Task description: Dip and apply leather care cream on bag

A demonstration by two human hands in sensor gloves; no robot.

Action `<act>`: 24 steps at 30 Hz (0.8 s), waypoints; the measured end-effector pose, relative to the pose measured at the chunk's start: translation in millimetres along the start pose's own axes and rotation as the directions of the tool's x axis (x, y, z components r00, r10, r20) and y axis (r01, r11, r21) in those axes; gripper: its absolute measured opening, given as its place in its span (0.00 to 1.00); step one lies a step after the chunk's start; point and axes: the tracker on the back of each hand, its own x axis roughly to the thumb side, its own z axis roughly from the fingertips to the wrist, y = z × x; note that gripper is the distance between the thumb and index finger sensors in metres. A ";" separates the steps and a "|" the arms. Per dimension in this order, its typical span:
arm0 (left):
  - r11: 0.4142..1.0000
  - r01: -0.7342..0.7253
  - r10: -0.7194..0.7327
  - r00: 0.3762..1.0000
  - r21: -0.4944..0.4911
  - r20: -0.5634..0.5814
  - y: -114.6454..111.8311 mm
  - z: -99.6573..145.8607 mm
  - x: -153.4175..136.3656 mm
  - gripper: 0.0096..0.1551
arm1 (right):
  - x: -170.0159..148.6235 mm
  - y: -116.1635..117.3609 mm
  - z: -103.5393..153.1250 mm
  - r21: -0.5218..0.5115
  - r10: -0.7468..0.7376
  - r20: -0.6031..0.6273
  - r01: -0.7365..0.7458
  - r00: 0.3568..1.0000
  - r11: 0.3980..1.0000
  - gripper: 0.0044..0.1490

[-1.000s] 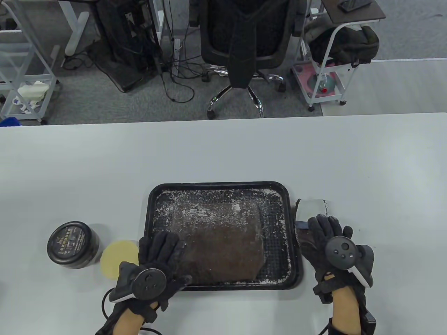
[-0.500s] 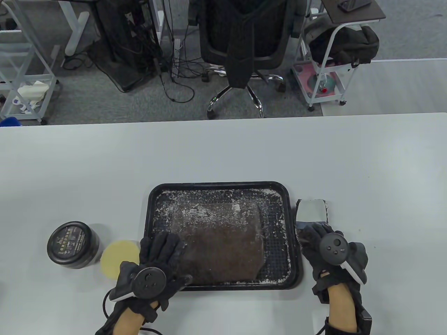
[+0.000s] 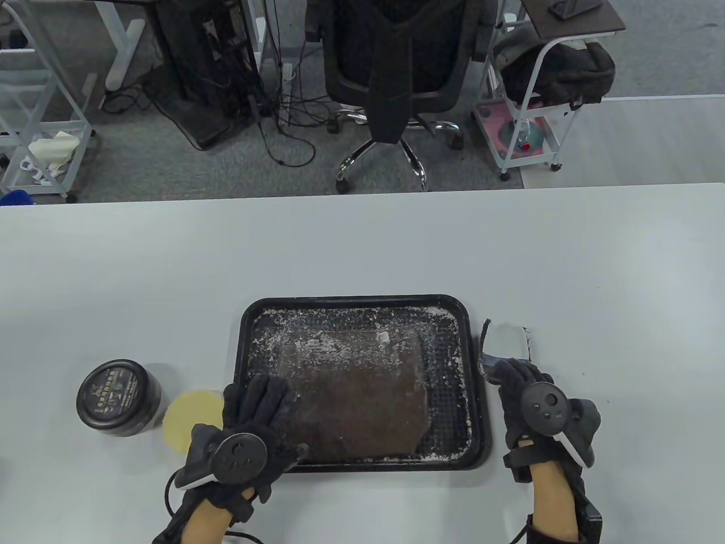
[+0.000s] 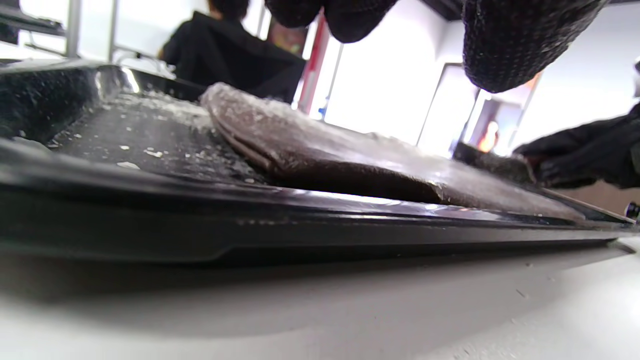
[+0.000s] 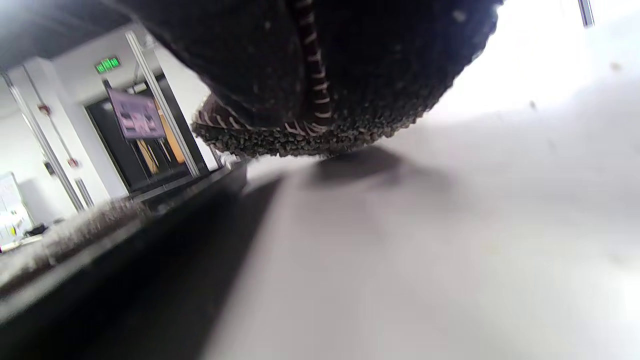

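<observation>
A brown leather bag (image 3: 357, 396), dusted with white residue, lies flat in a black tray (image 3: 357, 298); it also shows in the left wrist view (image 4: 350, 160). My left hand (image 3: 263, 399) rests open on the tray's near-left corner, fingers reaching the bag's corner. My right hand (image 3: 518, 379) grips the near end of a brush (image 3: 506, 340) with a pale back and dark bristles, just right of the tray. The brush is tilted on its edge. A black-lidded cream jar (image 3: 117, 396) stands at the left, lid on. In the right wrist view the glove (image 5: 310, 75) hides the brush.
A round yellow pad (image 3: 190, 416) lies between the jar and my left hand. The tray's raised rim (image 4: 250, 220) fronts the left wrist view. White flakes cover the tray floor. An office chair (image 3: 396, 73) and carts stand beyond the table's far edge.
My right hand has curled around the brush's near end, drawn slightly toward me, and tipped the brush from flat onto its edge. My left hand has barely moved.
</observation>
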 end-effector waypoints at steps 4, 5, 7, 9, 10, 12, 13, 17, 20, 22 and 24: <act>0.998 0.057 -0.057 0.998 0.007 -0.033 4.4 2.0 -2.8 0.46 | 12.0 -12.0 5.7 -0.128 -0.008 0.077 0.018 0.997 0.992 0.28; 0.997 0.071 -0.071 0.997 0.003 -0.039 5.0 2.3 -3.6 0.45 | 14.3 -13.5 6.6 -0.146 -0.006 0.089 0.019 0.996 0.989 0.28; 0.995 0.100 -0.100 0.993 -0.008 -0.069 7.0 3.3 -7.5 0.45 | 21.9 -16.9 8.5 -0.189 0.005 0.127 0.019 0.992 0.982 0.28; 0.995 0.095 -0.096 0.990 -0.019 -0.102 7.9 4.2 -12.3 0.44 | 28.7 -18.9 10.1 -0.221 0.024 0.155 0.011 0.988 0.975 0.28; 0.996 0.091 -0.093 0.989 -0.023 -0.112 8.0 4.5 -14.3 0.44 | 30.2 -19.2 10.5 -0.228 0.026 0.160 0.011 0.987 0.974 0.28; 0.997 0.072 -0.076 0.989 -0.035 -0.130 7.4 5.0 -20.2 0.43 | 35.3 -19.5 11.1 -0.245 0.034 0.180 0.012 0.983 0.969 0.28; 0.997 0.058 -0.064 0.989 -0.043 -0.136 6.3 5.0 -22.7 0.42 | 38.1 -18.8 11.4 -0.242 0.032 0.192 0.015 0.981 0.970 0.28; 0.996 0.023 -0.036 0.988 -0.084 -0.153 -1.6 1.4 -27.2 0.42 | 47.6 -14.5 11.6 -0.223 0.027 0.222 0.024 0.975 0.975 0.28; 0.988 -0.007 -0.019 0.986 -0.151 -0.167 -8.7 -3.0 -28.1 0.41 | 59.8 -11.7 12.6 -0.217 0.056 0.258 0.001 0.965 0.976 0.28; 0.986 -0.004 -0.026 0.984 -0.169 -0.176 -11.8 -4.7 -28.3 0.40 | 69.2 -10.1 13.7 -0.223 0.077 0.284 -0.012 0.956 0.975 0.28; 0.985 0.000 -0.031 0.983 -0.171 -0.181 -12.5 -5.3 -27.8 0.40 | 80.3 -8.2 14.3 -0.227 0.089 0.308 -0.017 0.947 0.974 0.28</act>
